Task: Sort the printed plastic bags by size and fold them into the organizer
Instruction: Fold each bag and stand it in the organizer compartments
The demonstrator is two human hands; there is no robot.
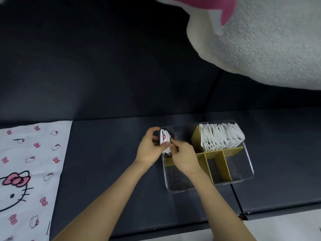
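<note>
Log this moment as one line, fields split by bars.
folded bag: at organizer far-left compartment | left hand: grips it | right hand: pinches it | stored bags: far-right compartment

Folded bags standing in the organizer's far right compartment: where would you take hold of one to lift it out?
Probably best to pinch one of the folded bags by its top edge, straight down from above. They stand upright, packed face to face; the gold divider and clear organizer wall block the sides.
</note>
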